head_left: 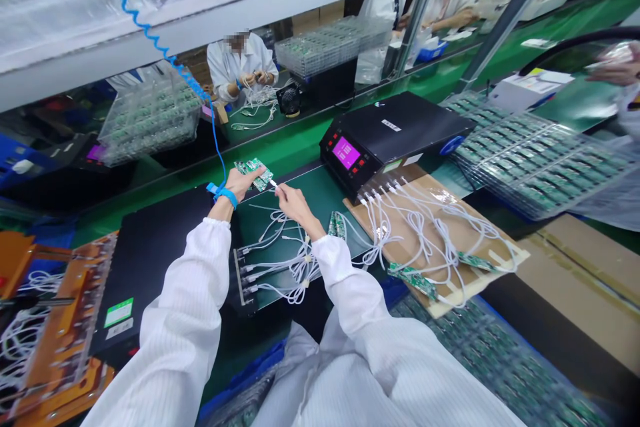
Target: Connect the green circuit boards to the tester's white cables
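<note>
My left hand [241, 185], with a blue wrist strap [223, 195] around its wrist, is closed on a green circuit board [261, 173]. My right hand [294, 203] pinches the white plug of a USB cable [273, 183] at the board's right edge; whether the plug is fully seated cannot be made out. Below the hands, a bundle of white cables [303, 267] runs from the ports of a black box [170, 233] on the left. More green boards [338, 224] lie on the bench just right of my right forearm.
A black tester with a purple screen [346, 152] stands to the right, its white cables [420, 227] spread over a cardboard sheet [445, 310]. Trays of boards [540, 153] stack farther right. A coiled blue cord [150, 33] hangs down to the wrist strap. Across the bench sits a co-worker [245, 63].
</note>
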The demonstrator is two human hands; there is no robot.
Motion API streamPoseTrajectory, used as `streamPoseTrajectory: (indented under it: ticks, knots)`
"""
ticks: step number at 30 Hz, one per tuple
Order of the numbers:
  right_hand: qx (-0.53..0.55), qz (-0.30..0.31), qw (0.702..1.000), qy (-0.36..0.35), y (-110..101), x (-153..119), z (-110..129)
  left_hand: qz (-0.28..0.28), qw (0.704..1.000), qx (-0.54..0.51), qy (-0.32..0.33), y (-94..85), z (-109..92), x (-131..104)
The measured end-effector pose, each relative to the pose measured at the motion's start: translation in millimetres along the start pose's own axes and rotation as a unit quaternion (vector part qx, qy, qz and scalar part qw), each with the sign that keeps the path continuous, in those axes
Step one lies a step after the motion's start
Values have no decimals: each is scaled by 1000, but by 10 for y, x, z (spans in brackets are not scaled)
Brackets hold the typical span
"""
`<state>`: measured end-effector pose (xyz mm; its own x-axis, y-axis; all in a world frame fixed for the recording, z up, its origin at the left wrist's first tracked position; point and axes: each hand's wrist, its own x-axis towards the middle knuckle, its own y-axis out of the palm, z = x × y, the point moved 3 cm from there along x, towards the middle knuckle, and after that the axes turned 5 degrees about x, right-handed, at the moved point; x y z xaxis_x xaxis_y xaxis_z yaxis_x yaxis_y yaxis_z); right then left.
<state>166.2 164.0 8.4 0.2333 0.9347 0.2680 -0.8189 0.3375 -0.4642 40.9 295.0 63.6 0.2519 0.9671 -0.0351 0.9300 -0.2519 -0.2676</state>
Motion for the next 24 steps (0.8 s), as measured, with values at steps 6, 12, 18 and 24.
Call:
streamPoseTrajectory:
  ticks: [6,12,18,24]
  knots:
    - [-3,-23,1000,-18,54,21,1,-4,1000,21,7,-9,5,-9]
    - [21,-39,999,-20,151,73,-89,-38,998,38,28,8,-67,-42]
    - [9,-33,997,-68,151,27,-194,-46,995,43,78,23,-200,-86]
    - [7,-156,988,8,-16,-36,-226,54,989,40,132,82,-300,-185]
